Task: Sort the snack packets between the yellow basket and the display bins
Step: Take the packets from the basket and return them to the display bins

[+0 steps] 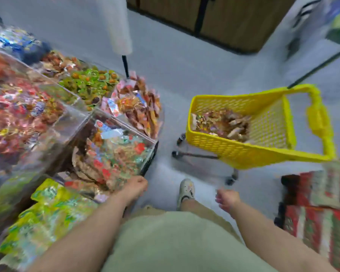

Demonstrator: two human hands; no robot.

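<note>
Left hand point(135, 186) at display bin point(126, 128) corner, open floor point(171, 99), yellow basket point(253, 156) beyond

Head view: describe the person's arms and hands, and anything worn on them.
The left hand and right hand wear no gloves, and the arms behind them are bare, with no sleeves in view. No watch, band or ring shows, though blur could hide small ones.

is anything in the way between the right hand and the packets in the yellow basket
Nothing visible blocks it. Only bare floor lies between the right hand and the yellow basket, whose top is open. The hand would have to go over the basket's near wall to reach the snack packets inside.
</note>
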